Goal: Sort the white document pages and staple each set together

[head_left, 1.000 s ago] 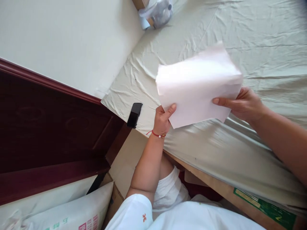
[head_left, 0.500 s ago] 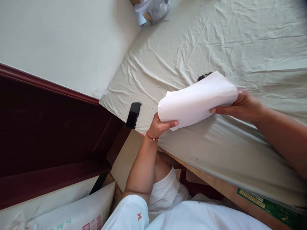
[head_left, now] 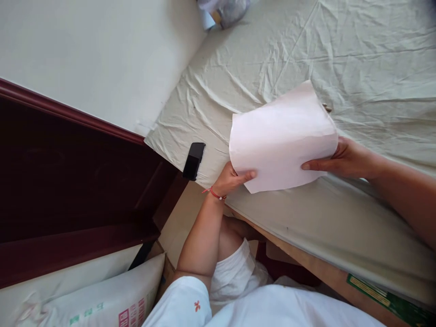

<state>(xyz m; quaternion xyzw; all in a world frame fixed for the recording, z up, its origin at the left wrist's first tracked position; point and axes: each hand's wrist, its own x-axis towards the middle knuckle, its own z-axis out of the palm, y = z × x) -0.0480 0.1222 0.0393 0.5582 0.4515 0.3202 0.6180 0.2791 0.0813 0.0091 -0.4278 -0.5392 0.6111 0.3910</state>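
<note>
White paper point(head_left: 279, 141), curved and blank on the side facing me, is held between my two hands above the cloth. My left hand point(head_left: 233, 179) pinches its lower left corner, thumb on top and the other fingers hidden beneath. At the lower right edge my right hand point(head_left: 344, 159) grips it the same way, thumb across the face. Whether it is one sheet or several I cannot tell. Just past the paper's right edge a small brownish thing point(head_left: 327, 107) pokes out, mostly hidden.
A black phone point(head_left: 194, 161) lies near the corner of the wrinkled pale cloth point(head_left: 374, 68). A clear plastic bag point(head_left: 231, 12) sits by the wall at the back. Dark red wooden panelling point(head_left: 78, 172) stands at left, with a printed white sack point(head_left: 112, 290) below it.
The paper has opened out from a narrow, strongly curved shape to a broader face, its far edge now farther from me. Both hands keep their grip.
</note>
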